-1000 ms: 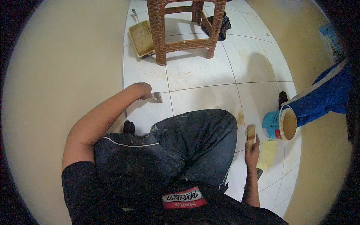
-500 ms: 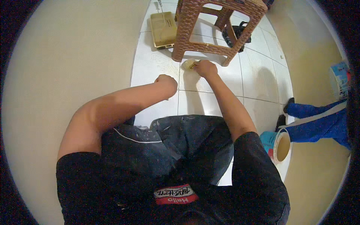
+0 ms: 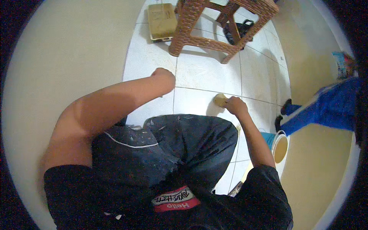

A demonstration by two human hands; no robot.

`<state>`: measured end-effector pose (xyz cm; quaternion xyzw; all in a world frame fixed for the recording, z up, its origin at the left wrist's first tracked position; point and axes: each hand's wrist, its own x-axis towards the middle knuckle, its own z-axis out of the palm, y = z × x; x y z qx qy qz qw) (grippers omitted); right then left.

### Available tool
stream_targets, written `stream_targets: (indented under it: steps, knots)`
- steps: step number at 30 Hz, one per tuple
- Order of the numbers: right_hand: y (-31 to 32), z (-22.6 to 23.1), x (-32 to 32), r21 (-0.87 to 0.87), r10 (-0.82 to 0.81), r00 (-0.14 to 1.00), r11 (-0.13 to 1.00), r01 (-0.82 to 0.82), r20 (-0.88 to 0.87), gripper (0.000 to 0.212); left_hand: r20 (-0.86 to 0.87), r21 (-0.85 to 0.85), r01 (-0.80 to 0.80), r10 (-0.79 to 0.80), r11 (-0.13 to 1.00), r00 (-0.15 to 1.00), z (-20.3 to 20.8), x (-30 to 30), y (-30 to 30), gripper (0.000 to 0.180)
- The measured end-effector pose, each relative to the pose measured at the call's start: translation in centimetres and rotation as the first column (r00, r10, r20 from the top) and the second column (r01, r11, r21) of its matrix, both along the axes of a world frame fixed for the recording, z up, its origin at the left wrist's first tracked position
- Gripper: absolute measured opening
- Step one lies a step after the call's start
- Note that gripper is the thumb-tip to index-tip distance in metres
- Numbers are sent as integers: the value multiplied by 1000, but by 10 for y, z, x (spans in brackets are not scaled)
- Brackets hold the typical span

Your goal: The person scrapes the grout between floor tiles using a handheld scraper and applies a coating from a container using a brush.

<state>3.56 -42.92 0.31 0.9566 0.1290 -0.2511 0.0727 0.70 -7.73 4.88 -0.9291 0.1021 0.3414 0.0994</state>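
My right hand [image 3: 235, 106] is closed on a paintbrush [image 3: 220, 100] with pale, beige-coated bristles. It is above the white floor tiles, a little beyond my right knee, and the bristle end points left. Most of the brush's handle is hidden in my fist. My left hand [image 3: 164, 81] is curled shut above the tiles, out in front of my left knee. Its fingers face away, so whatever it may hold is hidden.
A brown woven-pattern plastic stool [image 3: 209, 42] stands ahead, beside a paint tray [image 3: 163, 23] of beige paint. Behind the stool lies a black plastic bag [image 3: 239, 32]. A blue bucket [image 3: 268, 141] is at right, near a person in blue trousers [image 3: 326, 109]. Walls flank both sides.
My right hand has drawn the paintbrush back from the stool, nearer to me and rightward. My left hand stays closed. The person at right has shifted slightly.
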Motion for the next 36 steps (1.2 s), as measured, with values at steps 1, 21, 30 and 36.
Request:
stream_targets:
  steps: [1, 21, 30, 36]
  knots:
    - [9, 14, 0, -11, 49, 999, 999, -49, 16, 46, -9, 31, 56, -55, 998, 998, -5, -1, 6, 24]
    - [-28, 0, -2, 28, -205, 978, 978, 206, -29, 53, 61, -46, 15, -12, 999, 998, 12, -10, 3, 23]
    - [-4, 48, 37, -55, -72, 994, 995, 77, 87, 50, 127, -10, 79, -77, 997, 989, 3, -12, 0, 18]
    - [38, 1, 64, 184, -97, 983, 981, 67, 158, 47, 193, -99, 148, -127, 984, 973, 10, -13, 5, 19]
